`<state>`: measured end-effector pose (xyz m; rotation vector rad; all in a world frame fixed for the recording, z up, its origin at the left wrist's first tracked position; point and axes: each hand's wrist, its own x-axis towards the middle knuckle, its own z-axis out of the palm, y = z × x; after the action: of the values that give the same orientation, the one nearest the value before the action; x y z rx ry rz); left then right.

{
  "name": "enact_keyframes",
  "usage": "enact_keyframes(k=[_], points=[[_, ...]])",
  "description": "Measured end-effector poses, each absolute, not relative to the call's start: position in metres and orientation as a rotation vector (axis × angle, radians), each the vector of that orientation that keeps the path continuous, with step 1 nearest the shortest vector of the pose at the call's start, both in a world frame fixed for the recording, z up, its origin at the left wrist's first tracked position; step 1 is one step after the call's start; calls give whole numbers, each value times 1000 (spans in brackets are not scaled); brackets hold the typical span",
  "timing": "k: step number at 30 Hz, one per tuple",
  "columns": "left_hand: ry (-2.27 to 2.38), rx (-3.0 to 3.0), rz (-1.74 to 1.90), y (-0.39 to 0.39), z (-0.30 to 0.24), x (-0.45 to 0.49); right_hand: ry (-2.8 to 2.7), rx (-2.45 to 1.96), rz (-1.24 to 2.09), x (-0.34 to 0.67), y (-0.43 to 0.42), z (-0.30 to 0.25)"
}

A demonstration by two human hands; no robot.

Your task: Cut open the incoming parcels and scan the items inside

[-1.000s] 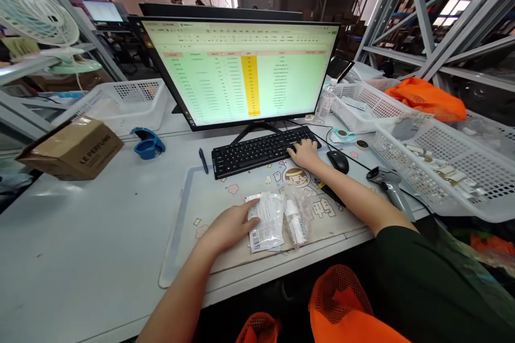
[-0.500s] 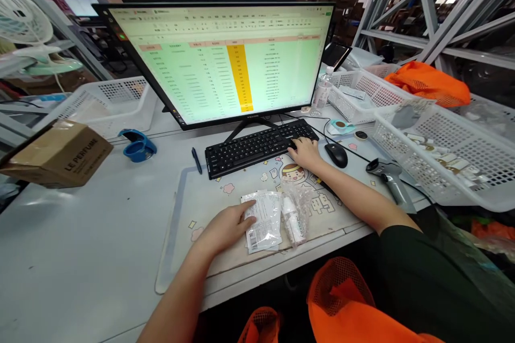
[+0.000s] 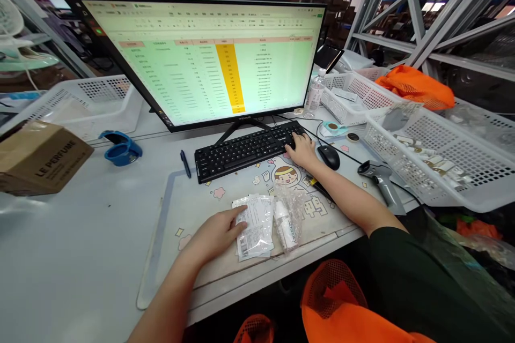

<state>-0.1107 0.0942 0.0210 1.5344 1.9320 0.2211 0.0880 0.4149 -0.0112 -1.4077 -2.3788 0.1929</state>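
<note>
2 hands busy | left hand [image 3: 213, 234] flat, pinning labelled packet [image 3: 254, 225] | right hand [image 3: 302, 150] fingers spread on keyboard [image 3: 245, 150] | risk: elbow nudges bagged bottle [image 3: 286, 220] off desk edge

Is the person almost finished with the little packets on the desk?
Hard to say. Two are out on the mat: the left hand presses on a labelled packet, the right hand is on the keyboard. The bagged bottle lies untouched, and more items fill the basket.
</note>
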Motion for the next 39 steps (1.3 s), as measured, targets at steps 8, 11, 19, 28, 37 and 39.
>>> enact_keyframes(k=[8, 11, 19, 28, 37, 39], points=[[1918, 1579, 245, 93, 19, -113, -2391, -1321, 85, 89, 397, 3], [1912, 1571, 243, 93, 19, -113, -2435, -1264, 51, 85, 396, 20], [1919, 1547, 326, 92, 23, -114, -2661, -1204, 44, 5, 400, 27], [1906, 1599, 319, 91, 18, -114, -2671, -1263, 8, 72, 389, 6], [1910, 1590, 400, 91, 16, -116, -2655, -1186, -11, 83, 388, -18], [1922, 1583, 405, 91, 16, -117, -2639, -1159, 4, 84, 390, -20]])
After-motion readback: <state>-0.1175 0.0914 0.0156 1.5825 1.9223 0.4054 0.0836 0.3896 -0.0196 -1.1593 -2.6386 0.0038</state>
